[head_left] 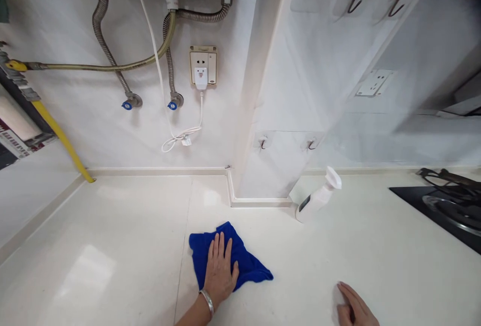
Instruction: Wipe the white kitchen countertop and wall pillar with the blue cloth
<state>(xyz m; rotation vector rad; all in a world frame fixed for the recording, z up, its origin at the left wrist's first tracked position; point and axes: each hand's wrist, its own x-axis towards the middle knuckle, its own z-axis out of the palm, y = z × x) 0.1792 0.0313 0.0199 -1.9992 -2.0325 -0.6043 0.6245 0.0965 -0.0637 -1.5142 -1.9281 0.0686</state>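
A blue cloth [248, 261] lies spread and slightly crumpled on the white countertop [131, 251]. Flat on top of it, fingers stretched forward, rests my left hand [221, 271], with a silver bracelet at the wrist. My right hand [355, 306] is at the bottom edge, partly cut off, over or on the counter. Its fingers lie close together, slightly bent, with the thumb apart and nothing visible in them. A white spray bottle [315, 201] stands between the cloth and the stove, appearing tilted in this view.
A black gas stove [447, 211] sits at the right. A tiled pillar [289, 90] with clear hooks juts out behind the bottle. Along the back wall are a plugged socket [203, 68], a looped white cord [176, 138] and water valves. A yellow gas hose [63, 138] reaches the counter's left corner.
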